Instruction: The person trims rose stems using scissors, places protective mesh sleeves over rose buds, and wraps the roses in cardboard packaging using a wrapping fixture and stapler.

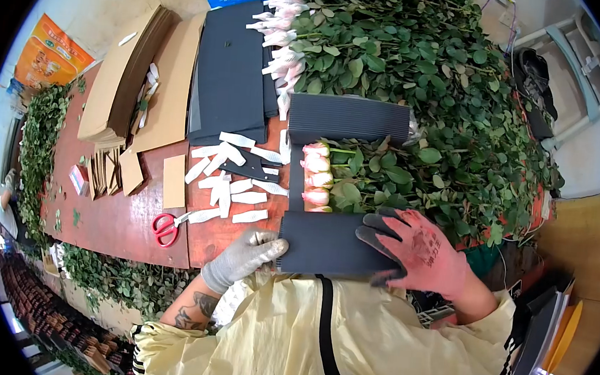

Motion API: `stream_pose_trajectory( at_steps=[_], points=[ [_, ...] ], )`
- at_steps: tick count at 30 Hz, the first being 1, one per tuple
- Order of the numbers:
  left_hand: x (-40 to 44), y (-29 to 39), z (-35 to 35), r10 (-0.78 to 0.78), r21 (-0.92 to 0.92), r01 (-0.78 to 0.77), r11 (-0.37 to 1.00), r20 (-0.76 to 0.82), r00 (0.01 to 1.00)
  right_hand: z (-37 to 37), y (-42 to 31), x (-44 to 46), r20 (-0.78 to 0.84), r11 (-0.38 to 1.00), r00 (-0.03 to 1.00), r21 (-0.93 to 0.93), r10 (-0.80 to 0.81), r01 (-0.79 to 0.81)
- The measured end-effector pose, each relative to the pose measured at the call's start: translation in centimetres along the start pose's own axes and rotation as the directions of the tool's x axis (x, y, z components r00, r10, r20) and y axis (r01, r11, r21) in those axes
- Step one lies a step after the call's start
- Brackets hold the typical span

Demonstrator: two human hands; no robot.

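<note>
My left hand [246, 257], in a grey-white glove, pinches the left edge of a black corrugated sheet [331, 245] near my body. My right hand [418, 252], in a pink glove with dark fingertips, lies spread on the right part of that sheet. Just beyond the sheet, several pink-white roses [317, 178] lie in a row, heads to the left and leafy stems to the right. A folded black corrugated piece [347, 119] stands behind them. White mesh sleeves [248, 197] are scattered left of the roses.
Red-handled scissors [165, 230] rest on the red table [121, 223]. Cardboard sheets [129, 79] and black sheets [232, 69] are stacked at the back left. A big pile of leafy stems [409, 48] fills the back right. Another person [3, 210] is at the far left.
</note>
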State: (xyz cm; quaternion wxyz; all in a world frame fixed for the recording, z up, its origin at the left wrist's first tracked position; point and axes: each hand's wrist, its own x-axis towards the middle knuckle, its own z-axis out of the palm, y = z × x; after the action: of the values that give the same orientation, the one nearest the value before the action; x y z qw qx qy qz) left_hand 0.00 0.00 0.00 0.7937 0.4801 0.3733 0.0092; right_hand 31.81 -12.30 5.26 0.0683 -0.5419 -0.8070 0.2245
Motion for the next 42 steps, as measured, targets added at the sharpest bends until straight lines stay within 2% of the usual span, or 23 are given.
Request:
stream_pose_trajectory(
  at_steps=[1,3,5,7,9,11,13,15,16,17,19,23,25,27,29,30,31,33,34,35,37,41,42],
  points=[
    [0.2,0.4,-0.4,0.007,0.054,-0.005,0.999,-0.036,0.999,0.3,1.1,0.7,0.035,0.959,0.996,0.268,0.086,-0.092],
    [0.6,-1.0,1.6,0.020,0.054,-0.018,0.998,-0.032,0.999,-1.8,1.3,-0.9,0.143,0.845,0.972,0.482,0.184,-0.231],
    [0.8,-2.4,0.4,0.219,0.030,-0.219,0.975,0.018,0.976,-4.6,0.3,0.7,0.124,0.993,0.987,-0.053,-0.102,0.109],
    [1.9,-3.9,-0.6,0.214,0.124,-0.214,0.969,0.009,0.977,-5.8,-0.7,1.1,0.116,0.992,0.992,-0.119,0.055,-0.041],
    [2.6,-4.7,-0.6,0.206,0.211,-0.203,0.956,0.007,0.979,-5.8,-1.2,1.6,-0.163,0.898,0.962,-0.350,0.221,-0.266],
    [2.9,-4.9,0.1,0.271,0.079,-0.261,0.962,-0.166,0.948,-3.6,1.9,4.0,-0.292,0.856,0.940,-0.425,0.179,-0.295],
    [2.3,-2.7,-0.5,0.295,0.296,-0.223,0.929,-0.226,0.928,-1.7,5.4,6.8,-0.471,0.747,0.866,-0.513,0.167,-0.423],
    [1.8,0.3,0.0,0.798,0.736,-0.391,0.553,-0.335,0.500,-2.8,3.1,8.1,-0.353,0.564,0.928,-0.746,0.117,-0.355],
    [1.8,1.9,0.0,0.774,0.778,-0.334,0.533,-0.289,0.563,-1.9,2.5,8.3,-0.309,0.709,0.948,-0.684,-0.070,-0.171],
    [1.8,3.0,0.0,0.736,0.817,-0.272,0.509,-0.249,0.629,-1.8,2.0,7.8,-0.013,0.751,0.977,-0.641,-0.215,0.157],
    [3.7,2.5,0.7,0.669,0.731,-0.300,0.613,-0.277,0.690,1.2,2.9,9.4,0.138,0.778,0.921,-0.498,-0.363,0.382],
    [6.4,3.4,0.9,0.617,0.884,-0.097,0.457,-0.237,0.750,0.1,4.6,10.0,0.056,0.808,0.993,-0.577,-0.107,0.120],
    [8.3,3.3,-0.2,0.488,0.664,-0.172,0.728,-0.325,0.810,1.0,4.8,10.0,0.041,0.826,0.994,-0.552,-0.104,0.109],
    [10.8,2.9,-1.8,0.594,0.509,-0.387,0.769,-0.343,0.728,1.5,4.9,9.9,0.085,0.777,0.992,-0.617,-0.089,0.123],
    [11.1,4.1,-2.9,0.446,0.547,-0.151,0.824,-0.459,0.769,1.3,4.7,10.0,0.116,0.776,0.991,-0.618,-0.066,0.124],
    [11.4,3.8,-2.9,0.656,0.750,-0.156,0.643,-0.435,0.617,1.3,4.7,9.9,0.090,0.786,0.994,-0.609,-0.069,0.110],
    [11.8,3.8,-3.2,0.658,0.750,-0.157,0.643,-0.436,0.615,1.3,4.6,9.7,0.062,0.797,0.996,-0.596,-0.070,0.093],
    [12.3,3.3,-3.5,0.370,0.439,-0.186,0.879,-0.382,0.846,1.1,4.5,9.3,0.005,0.829,0.996,-0.553,-0.093,0.080],
    [13.4,2.1,-3.6,0.456,0.317,-0.351,0.881,-0.373,0.808,0.9,4.4,9.1,-0.029,0.837,0.989,-0.538,-0.142,0.104],
    [13.8,1.0,-3.9,0.453,0.314,-0.349,0.883,-0.376,0.808,0.7,4.3,9.2,-0.070,0.841,0.979,-0.527,-0.192,0.127],
    [13.4,1.7,-3.1,0.583,0.465,-0.385,0.797,-0.430,0.689,1.2,4.8,9.5,-0.068,0.864,0.977,-0.483,-0.204,0.147],
    [14.2,1.6,-1.8,0.625,0.426,-0.459,0.779,-0.574,0.528,2.9,6.9,10.8,0.307,0.763,0.898,-0.481,-0.315,0.432],
    [14.3,1.7,-1.6,0.582,0.393,-0.431,0.812,-0.602,0.547,3.2,7.3,11.4,0.234,0.755,0.917,-0.520,-0.322,0.398]
  ],
)
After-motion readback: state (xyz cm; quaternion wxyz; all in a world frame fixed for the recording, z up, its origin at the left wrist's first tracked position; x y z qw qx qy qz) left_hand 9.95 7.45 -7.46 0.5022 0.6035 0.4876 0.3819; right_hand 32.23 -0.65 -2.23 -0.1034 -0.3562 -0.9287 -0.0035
